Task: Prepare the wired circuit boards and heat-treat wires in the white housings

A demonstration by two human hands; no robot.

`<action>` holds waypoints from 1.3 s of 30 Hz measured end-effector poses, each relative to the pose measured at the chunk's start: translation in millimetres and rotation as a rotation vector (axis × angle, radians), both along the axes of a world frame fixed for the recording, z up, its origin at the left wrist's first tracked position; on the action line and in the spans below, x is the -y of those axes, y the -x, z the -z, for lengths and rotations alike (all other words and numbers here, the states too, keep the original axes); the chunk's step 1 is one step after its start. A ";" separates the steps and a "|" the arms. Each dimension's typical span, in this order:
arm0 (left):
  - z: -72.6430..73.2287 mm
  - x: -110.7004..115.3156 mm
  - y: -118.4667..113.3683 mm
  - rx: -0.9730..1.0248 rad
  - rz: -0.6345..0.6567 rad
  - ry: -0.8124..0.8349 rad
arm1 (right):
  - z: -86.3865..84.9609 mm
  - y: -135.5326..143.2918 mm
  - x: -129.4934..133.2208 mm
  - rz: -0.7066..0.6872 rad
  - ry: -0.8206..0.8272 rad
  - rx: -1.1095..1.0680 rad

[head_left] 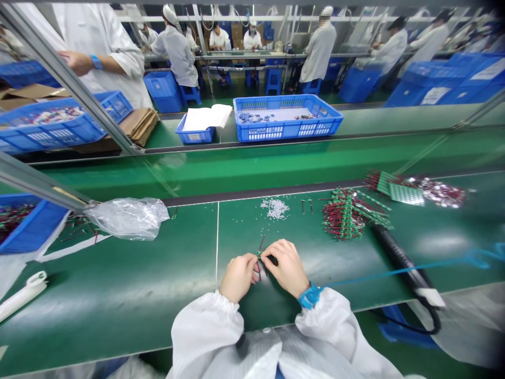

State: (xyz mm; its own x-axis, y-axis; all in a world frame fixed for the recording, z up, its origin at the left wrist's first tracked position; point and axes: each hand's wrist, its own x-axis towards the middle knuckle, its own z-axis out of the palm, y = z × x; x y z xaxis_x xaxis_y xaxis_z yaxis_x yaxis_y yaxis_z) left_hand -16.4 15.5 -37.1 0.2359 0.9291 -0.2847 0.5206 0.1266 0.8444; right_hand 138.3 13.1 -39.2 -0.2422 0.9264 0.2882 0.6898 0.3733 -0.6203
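My left hand (239, 273) pinches a small green circuit board with dark red wires (259, 255) over the green work surface. My right hand (286, 267), with a blue strap at its wrist, has thumb and forefinger closed at the same board. The fingers partly cover the board, and its wires stick out above and below them. Beyond my hands lies a loose pile of tiny whitish parts (275, 208), with some strays around it. Two small wired pieces (306, 206) lie to the right of that pile.
Stacked green boards with red wires (343, 215) lie at right, beside a black tool with a cable (402, 260). A clear plastic bag (128, 217) is at left, near a blue bin (29, 231). Behind are a blue basket (290, 131) and people in white coats.
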 end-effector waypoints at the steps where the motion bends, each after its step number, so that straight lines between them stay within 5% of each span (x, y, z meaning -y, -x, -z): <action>1: -1.0 0.9 -1.2 -0.047 0.000 -0.008 | 0.9 2.3 1.2 0.017 -0.013 0.017; 6: -8.6 4.6 -8.5 -0.230 0.021 -0.092 | 4.1 0.3 2.4 0.176 -0.028 0.054; 9: -8.5 3.0 -7.7 -0.281 -0.001 -0.226 | 6.3 -18.0 -2.4 0.117 0.007 -0.034; 11: -4.1 0.8 -5.1 -0.275 -0.026 -0.308 | 10.3 -33.7 -5.6 0.122 0.029 -0.082; 16: 13.4 -3.1 -6.2 -0.151 -0.087 -0.343 | 24.6 -49.4 -4.9 0.380 0.089 -0.047; 21: 18.6 -4.1 -14.6 0.018 -0.057 -0.325 | 20.4 -28.2 -2.1 0.116 0.170 -0.270; 23: 17.5 -3.9 -13.3 0.028 -0.058 -0.324 | 14.6 -34.2 -8.1 0.114 0.137 -0.290; 28: 14.8 -2.2 -7.4 -0.025 -0.036 -0.362 | 9.7 -112.2 -36.2 0.713 -0.204 0.068; 31: 15.0 0.0 -12.5 -0.051 0.049 -0.409 | 16.2 -161.2 -50.0 0.988 -0.246 0.173; 39: 12.6 10.7 -22.9 -0.032 0.156 -0.358 | 20.5 -184.1 -55.4 0.972 -0.315 0.125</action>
State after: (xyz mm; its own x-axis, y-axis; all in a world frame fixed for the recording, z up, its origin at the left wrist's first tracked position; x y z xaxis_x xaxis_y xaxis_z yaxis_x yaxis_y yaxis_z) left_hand 6.6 4.8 -49.8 0.3780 0.9249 0.0412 0.5374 -0.2554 0.8037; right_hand 322.5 68.5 -59.6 0.5264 0.6248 0.5767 0.8339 -0.2471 -0.4935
